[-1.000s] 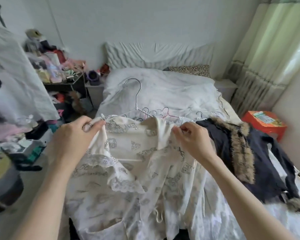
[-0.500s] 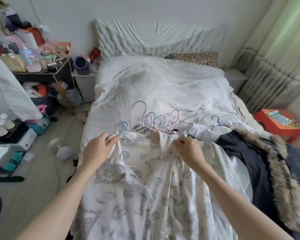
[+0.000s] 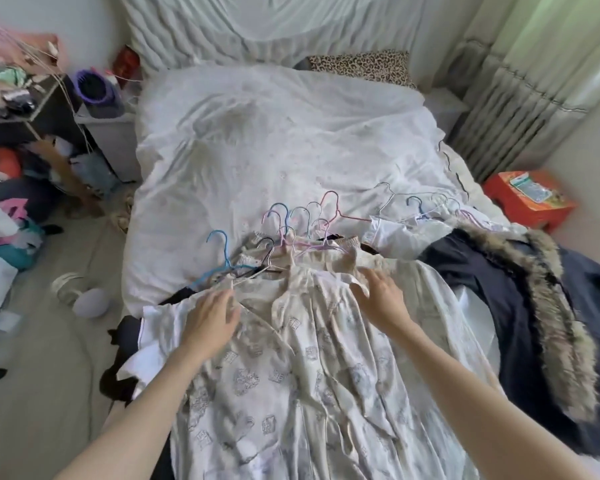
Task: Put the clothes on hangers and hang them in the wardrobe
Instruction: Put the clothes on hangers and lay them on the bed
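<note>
On the foot of the bed [image 3: 257,150], seen from my head camera, the printed shirt [image 3: 302,368] is lying flat, its length running from collar towards me. I am resting my left hand [image 3: 210,315] and right hand [image 3: 383,301] on its shoulders, fingers seemingly straight and gripping nothing, though they are blurred. Just beyond my fingertips the hangers [image 3: 288,233] are lying, hooks pointing away, my left hand nearer the blue one.

2 hands [image 3: 293,315] flat on printed shirt [image 3: 291,375] w/ hangers [image 3: 291,230] on bed [image 3: 257,140].
</note>
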{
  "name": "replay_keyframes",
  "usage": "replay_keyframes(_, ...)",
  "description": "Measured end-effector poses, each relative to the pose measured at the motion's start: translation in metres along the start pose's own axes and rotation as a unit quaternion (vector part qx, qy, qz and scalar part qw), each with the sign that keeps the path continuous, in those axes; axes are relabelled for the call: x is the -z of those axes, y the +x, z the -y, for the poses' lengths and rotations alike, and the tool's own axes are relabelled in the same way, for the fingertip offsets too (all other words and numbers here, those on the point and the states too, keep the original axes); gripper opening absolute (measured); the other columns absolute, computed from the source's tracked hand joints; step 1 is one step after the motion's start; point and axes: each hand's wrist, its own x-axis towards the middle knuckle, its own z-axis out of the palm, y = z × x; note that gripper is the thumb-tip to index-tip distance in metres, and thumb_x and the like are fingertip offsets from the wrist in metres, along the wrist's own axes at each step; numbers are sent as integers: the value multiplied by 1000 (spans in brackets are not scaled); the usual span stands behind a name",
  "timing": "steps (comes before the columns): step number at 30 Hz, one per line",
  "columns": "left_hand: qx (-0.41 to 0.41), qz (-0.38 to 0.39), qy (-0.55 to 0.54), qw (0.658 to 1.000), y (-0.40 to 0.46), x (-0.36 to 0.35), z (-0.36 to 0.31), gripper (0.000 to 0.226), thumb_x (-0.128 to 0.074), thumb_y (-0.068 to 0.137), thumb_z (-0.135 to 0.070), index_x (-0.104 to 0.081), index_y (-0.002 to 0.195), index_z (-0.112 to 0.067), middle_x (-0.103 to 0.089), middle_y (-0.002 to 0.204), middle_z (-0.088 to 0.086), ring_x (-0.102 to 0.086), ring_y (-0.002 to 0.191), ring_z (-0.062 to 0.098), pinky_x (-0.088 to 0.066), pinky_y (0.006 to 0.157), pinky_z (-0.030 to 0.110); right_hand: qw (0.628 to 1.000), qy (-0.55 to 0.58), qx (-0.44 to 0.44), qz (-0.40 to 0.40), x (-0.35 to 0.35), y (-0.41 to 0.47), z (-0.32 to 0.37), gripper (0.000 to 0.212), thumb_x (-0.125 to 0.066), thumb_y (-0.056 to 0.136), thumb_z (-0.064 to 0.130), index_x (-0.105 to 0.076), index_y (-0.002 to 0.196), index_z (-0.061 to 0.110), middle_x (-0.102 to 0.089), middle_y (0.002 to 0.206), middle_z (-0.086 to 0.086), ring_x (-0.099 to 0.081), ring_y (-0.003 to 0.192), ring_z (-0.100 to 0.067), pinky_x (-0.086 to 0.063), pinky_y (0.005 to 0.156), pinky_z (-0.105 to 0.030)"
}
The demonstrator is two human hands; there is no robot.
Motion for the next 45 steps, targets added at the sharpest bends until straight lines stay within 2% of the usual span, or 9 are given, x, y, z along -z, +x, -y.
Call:
replay_keyframes(5, -70, 65, 4, 995, -50, -39, -39, 53, -39, 95, -39, -32, 143, -17, -25, 151, 7, -19, 140, 23, -20, 114, 41, 1000, -28, 11, -5, -14, -78, -44, 52, -52, 93, 34, -40, 139, 16, -47, 139, -6, -40, 130, -24, -26, 110, -39)
replay_keyframes(10, -167, 83, 8, 982, -66, -47, -129, 56, -38, 96, -41, -20, 147, -24, -8, 156, 1, -2, 143, 18, -5, 116, 37, 994, 24, -44, -99, 2, -144, -78, 52, -61, 87, 32, -47, 133, 13, -53, 133, -8, -48, 125, -29, -39, 100, -52)
replay_keyframes(13, -215, 99, -40, 971, -90, -56, -192, 66, -27, 89, -56, -18, 147, -26, -7, 156, -2, 0, 143, 15, 0, 113, 29, 985, 26, -94, -141, 25, -191, -99, 58, -41, 88, 49, -43, 137, 18, -48, 138, -4, -42, 130, -25, -35, 105, -50)
replay_keyframes(17, -266, 148, -47, 952, -141, -89, -259, 61, -24, 91, -51, -16, 147, -27, -8, 156, -2, 1, 143, 14, 0, 113, 29, 961, 32, -195, -193, 49, -270, -146, 66, -30, 86, 58, -42, 138, 20, -45, 141, -2, -38, 133, -23, -28, 109, -45)
replay_keyframes(20, -338, 172, -2, 925, -183, -116, -308, 63, -19, 90, -53, -14, 147, -29, -4, 156, -3, 4, 143, 15, 1, 114, 33, 939, 38, -269, -212, 59, -333, -192, 68, -29, 84, 59, -43, 138, 20, -45, 141, -3, -39, 133, -25, -29, 108, -52)
replay_keyframes(23, -408, 171, 1, 897, -218, -137, -359, 73, -13, 80, -59, -26, 145, -27, -16, 155, 2, -5, 144, 20, -8, 115, 41, 913, 32, -326, -242, 70, -394, -238, 69, -31, 83, 58, -45, 137, 17, -47, 140, -6, -40, 132, -28, -28, 105, -54)
replay_keyframes(28, -482, 151, -8, 863, -267, -175, -445, 64, -26, 84, -51, -43, 138, -20, -36, 146, 9, -25, 138, 29, -23, 109, 48, 866, 38, -420, -268, 101, -489, -314, 61, -49, 92, 44, -28, 145, 21, -26, 152, -3, -16, 143, -21, -8, 114, -47)
replay_keyframes(35, -605, 207, -7, 769, -362, -239, -568, 53, -37, 83, -43, -47, 129, -18, -51, 133, 15, -44, 125, 38, -42, 93, 57, 780, 52, -524, -338, 141, -603, -390, 63, -53, 91, 38, -25, 145, 21, -23, 153, -4, -13, 143, -20, -2, 115, -42)
replay_keyframes(45, -783, 256, 0, 568, -505, -309, -737, 53, -35, 87, -44, -53, 129, -17, -52, 133, 16, -44, 126, 39, -41, 94, 53, 596, 40, -674, -435, 159, -747, -442, 65, -53, 91, 39, -23, 146, 24, -19, 154, 0, -9, 144, -16, 3, 114, -36)
